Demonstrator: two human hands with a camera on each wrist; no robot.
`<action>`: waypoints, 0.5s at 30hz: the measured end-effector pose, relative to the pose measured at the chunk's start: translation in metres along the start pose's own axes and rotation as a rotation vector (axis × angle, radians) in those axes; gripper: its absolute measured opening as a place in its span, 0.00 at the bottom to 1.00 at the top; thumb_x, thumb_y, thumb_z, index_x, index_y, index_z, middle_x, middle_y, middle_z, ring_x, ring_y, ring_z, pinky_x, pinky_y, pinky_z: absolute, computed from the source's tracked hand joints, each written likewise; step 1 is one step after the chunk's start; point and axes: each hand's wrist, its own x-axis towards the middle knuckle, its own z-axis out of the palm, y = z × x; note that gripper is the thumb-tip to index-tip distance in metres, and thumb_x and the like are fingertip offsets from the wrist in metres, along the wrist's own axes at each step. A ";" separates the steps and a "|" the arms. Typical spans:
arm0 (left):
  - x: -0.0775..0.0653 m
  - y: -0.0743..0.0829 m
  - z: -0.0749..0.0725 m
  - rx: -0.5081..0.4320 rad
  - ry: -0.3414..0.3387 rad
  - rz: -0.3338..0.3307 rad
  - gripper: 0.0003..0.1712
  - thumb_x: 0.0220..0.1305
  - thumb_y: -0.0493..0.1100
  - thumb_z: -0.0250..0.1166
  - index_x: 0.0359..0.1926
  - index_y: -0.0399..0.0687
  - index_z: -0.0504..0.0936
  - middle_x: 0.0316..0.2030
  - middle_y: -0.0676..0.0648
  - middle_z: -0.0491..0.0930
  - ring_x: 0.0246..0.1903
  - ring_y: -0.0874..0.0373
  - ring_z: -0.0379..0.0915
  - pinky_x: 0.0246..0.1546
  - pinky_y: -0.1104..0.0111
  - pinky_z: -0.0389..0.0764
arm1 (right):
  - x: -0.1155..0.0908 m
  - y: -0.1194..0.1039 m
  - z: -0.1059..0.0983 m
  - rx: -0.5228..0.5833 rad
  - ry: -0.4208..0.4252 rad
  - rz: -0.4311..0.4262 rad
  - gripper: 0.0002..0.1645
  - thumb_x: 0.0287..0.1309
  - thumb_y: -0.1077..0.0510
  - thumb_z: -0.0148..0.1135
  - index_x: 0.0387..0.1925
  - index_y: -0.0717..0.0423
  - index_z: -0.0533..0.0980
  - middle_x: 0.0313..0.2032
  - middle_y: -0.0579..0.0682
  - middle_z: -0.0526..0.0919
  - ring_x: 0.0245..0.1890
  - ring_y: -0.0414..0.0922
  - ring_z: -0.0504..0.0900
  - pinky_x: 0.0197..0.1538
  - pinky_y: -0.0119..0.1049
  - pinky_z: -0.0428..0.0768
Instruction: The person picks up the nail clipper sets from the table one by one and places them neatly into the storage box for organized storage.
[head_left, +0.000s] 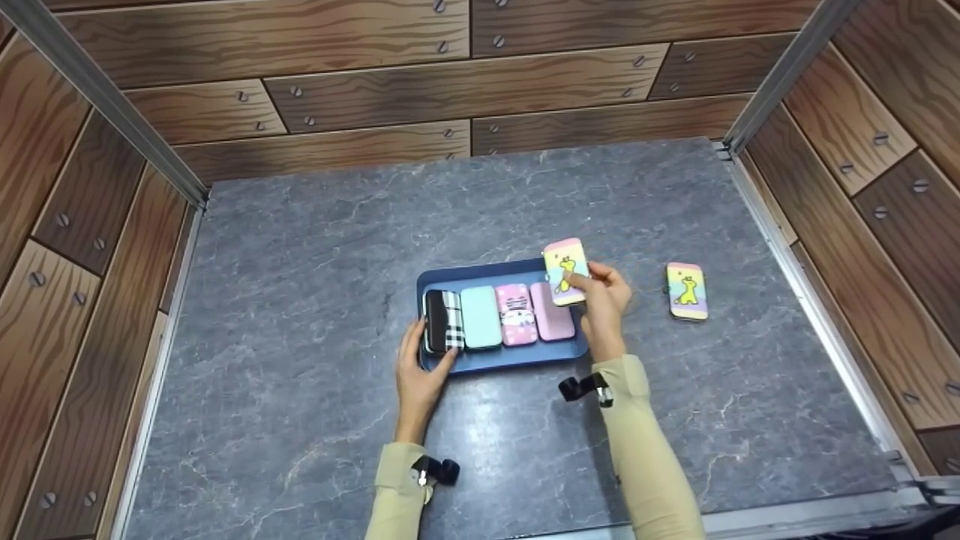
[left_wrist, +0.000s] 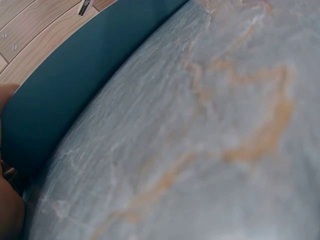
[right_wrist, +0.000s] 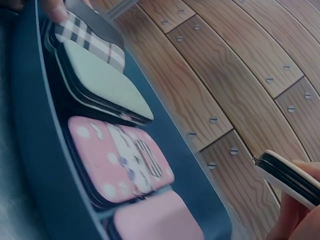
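My left hand (head_left: 420,376) holds a black-and-plaid case (head_left: 444,322) at the left end of a blue tray (head_left: 510,361), its thumb at the case's near corner. In the right wrist view, one of its fingertips touches the plaid part. My right hand (head_left: 606,304) pinches a pastel clasp case with a yellow giraffe (head_left: 564,259) above the tray's right end, thumb on its face. Beneath it, partly covered, lies a plain pink case (right_wrist: 157,220). A mint case (head_left: 481,318) and a pink cat-print case (right_wrist: 120,162) fill the middle of the row.
A second giraffe case (head_left: 686,291) lies on the grey marbled table (head_left: 300,300), to the right of my right hand. Wood-patterned panels (head_left: 465,75) and metal rails (head_left: 817,322) border the table at the back and sides.
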 end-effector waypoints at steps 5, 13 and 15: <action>0.000 0.000 0.001 0.013 0.008 0.013 0.41 0.47 0.48 0.75 0.63 0.46 0.71 0.63 0.37 0.66 0.63 0.43 0.61 0.61 0.50 0.62 | -0.011 0.010 0.002 -0.022 -0.022 0.012 0.22 0.34 0.79 0.66 0.36 0.66 0.73 0.32 0.53 0.75 0.28 0.43 0.78 0.32 0.33 0.82; 0.000 -0.001 0.001 0.018 0.008 0.002 0.41 0.47 0.48 0.75 0.63 0.48 0.71 0.62 0.37 0.67 0.62 0.45 0.61 0.61 0.51 0.62 | -0.025 0.030 0.006 -0.070 -0.043 0.014 0.21 0.34 0.78 0.67 0.35 0.66 0.73 0.29 0.51 0.74 0.28 0.41 0.75 0.30 0.30 0.80; 0.000 -0.001 0.001 0.018 0.009 0.005 0.40 0.47 0.48 0.75 0.62 0.47 0.71 0.62 0.37 0.67 0.62 0.44 0.62 0.61 0.51 0.62 | -0.027 0.036 0.006 -0.080 -0.046 0.012 0.21 0.33 0.78 0.67 0.34 0.66 0.73 0.29 0.51 0.74 0.28 0.41 0.75 0.29 0.29 0.80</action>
